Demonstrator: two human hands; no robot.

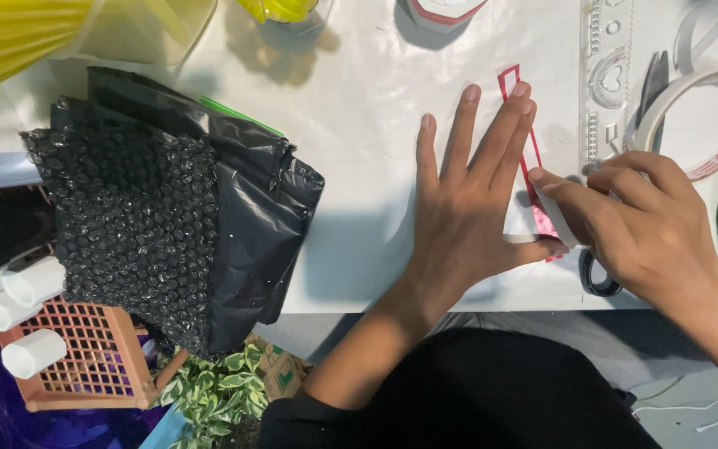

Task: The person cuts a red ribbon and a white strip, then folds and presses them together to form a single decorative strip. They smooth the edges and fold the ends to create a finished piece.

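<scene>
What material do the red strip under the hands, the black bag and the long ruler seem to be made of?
Red strip: probably thin paper or sticker, matte, lying flat with white patches. Left hand presses it; right hand works its lower end.
Black bag: thin glossy plastic film, creased and shiny.
Ruler: clear hard plastic, since the table shows through it.

Red-edged white strip (532, 162), black bubble wrap (130, 220), orange lattice basket (85, 353)
</scene>
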